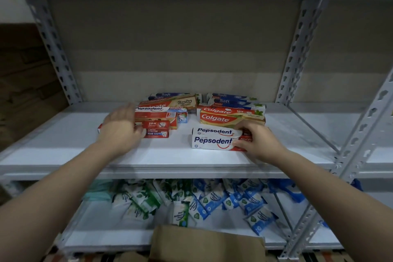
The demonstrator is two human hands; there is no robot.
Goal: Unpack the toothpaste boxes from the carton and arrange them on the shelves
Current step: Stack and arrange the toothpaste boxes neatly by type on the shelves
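Toothpaste boxes lie in two groups on the white shelf (63, 134). On the right, two white Pepsodent boxes (212, 140) are stacked in front of Colgate boxes (229, 118) and Safi boxes (231, 99). My right hand (259, 140) pinches the right end of the white Pepsodent stack. On the left, red Pepsodent boxes (157, 127) sit in front of more Pepsodent, Colgate and Safi boxes (170, 102). My left hand (121, 125) is at the left end of the red boxes, fingers spread and blurred; its grip is hidden. A brown carton flap (204, 244) shows at the bottom.
Slotted grey uprights (297, 53) frame the bay, with a diagonal brace (348, 155) at the right. The shelf below holds several green and blue sachets (212, 200). Brown cartons (27, 74) stand beyond the left upright.
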